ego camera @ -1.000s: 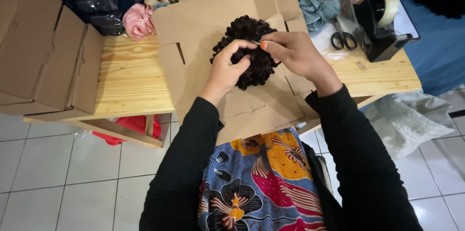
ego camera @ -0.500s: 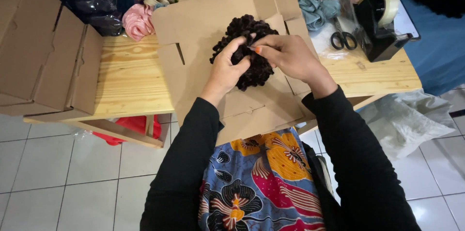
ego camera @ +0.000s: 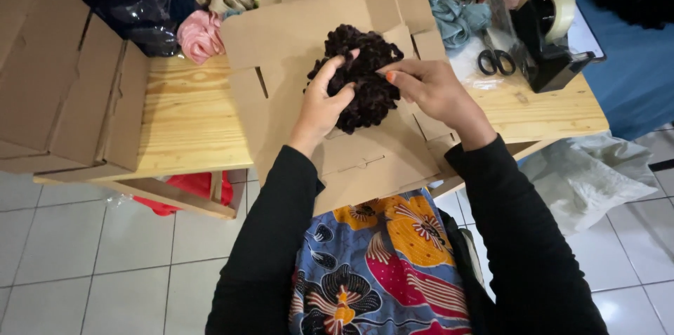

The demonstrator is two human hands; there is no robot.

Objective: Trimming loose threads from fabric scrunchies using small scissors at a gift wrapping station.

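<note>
At mid worktop, over the flat cardboard box blank (ego camera: 330, 117), left hand (ego camera: 324, 107) and right hand (ego camera: 430, 86) both pinch the dark ruffled scrunchie (ego camera: 361, 71). Risk: blank overhangs the front edge and could slide off if leaned on. Pine worktop (ego camera: 186, 121), tiled floor (ego camera: 105, 265).

You wear long black sleeves that run from the shoulders down to the wrists and fit close, leaving both hands bare. Your right hand (ego camera: 432, 89) has orange polish on the one nail that shows. Below the sleeves, your lap is covered by a blue patterned fabric (ego camera: 382, 272) printed with large flowers in orange, yellow, pink, black and white.
</note>
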